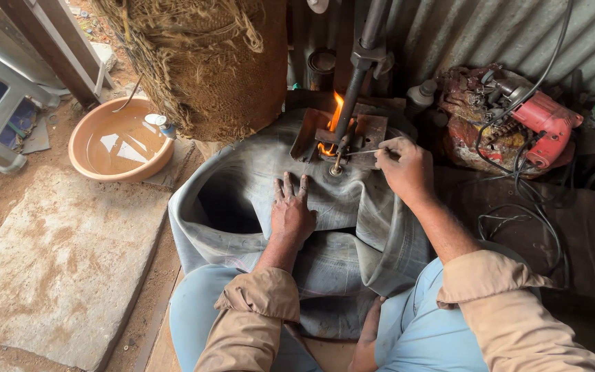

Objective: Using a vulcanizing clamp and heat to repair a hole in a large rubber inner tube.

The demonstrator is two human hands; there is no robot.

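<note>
Rubber inner tube [325,207] lies under your left hand [292,212], fingers spread flat to pin it; your right hand [403,167] pinches a thin stick [361,152] toward the flame [334,118] at the clamp press [350,103] just beyond your fingertips.

Dull rubber, rusty iron, rough sacking

The grey inner tube [325,200] looks matt and dusty; the clamp plate [370,131] is rusted metal; the basin [120,140] is smooth orange plastic; the sacking [208,62] is coarse.

One head-worn camera looks steeply down, close over the lap, facing a corrugated wall [490,34]
</note>
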